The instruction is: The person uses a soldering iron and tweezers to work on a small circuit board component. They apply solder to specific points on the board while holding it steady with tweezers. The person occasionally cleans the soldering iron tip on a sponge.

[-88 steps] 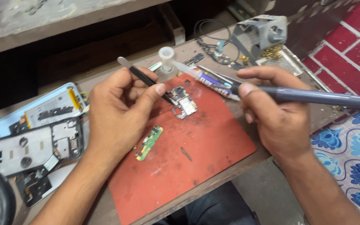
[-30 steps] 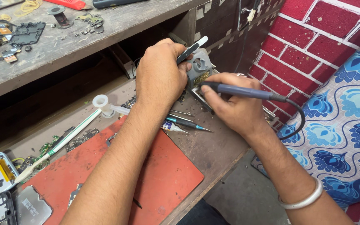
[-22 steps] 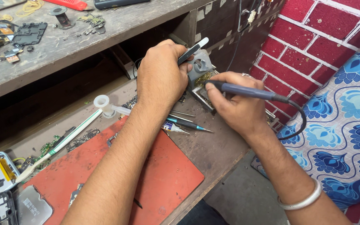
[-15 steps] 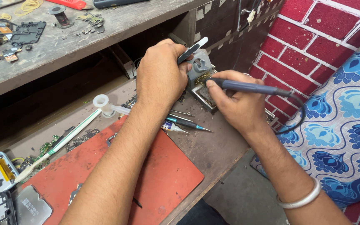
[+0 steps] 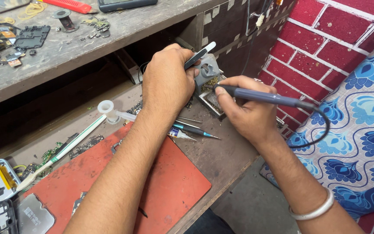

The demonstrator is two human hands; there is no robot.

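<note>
Both forearms are bare, with no sleeves showing anywhere along them, and both carry fine dark hair. The left hand (image 5: 167, 84), near the upper middle of the frame, wears no ring or band. The right hand (image 5: 249, 115) is likewise ringless; a plain, smooth silver-coloured bangle (image 5: 312, 210) circles its wrist at lower right.

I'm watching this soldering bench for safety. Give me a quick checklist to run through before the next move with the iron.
1. Right hand grips the soldering iron by its handle: ok.
2. Iron tip in the stand: cannot tell, tip hidden behind the fingers.
3. Left hand holds the tweezers firmly: ok.
4. Iron cord free of tangles: ok, hangs off the bench edge.
5. Left hand away from the hot tip: not ok, very close to it.
</note>
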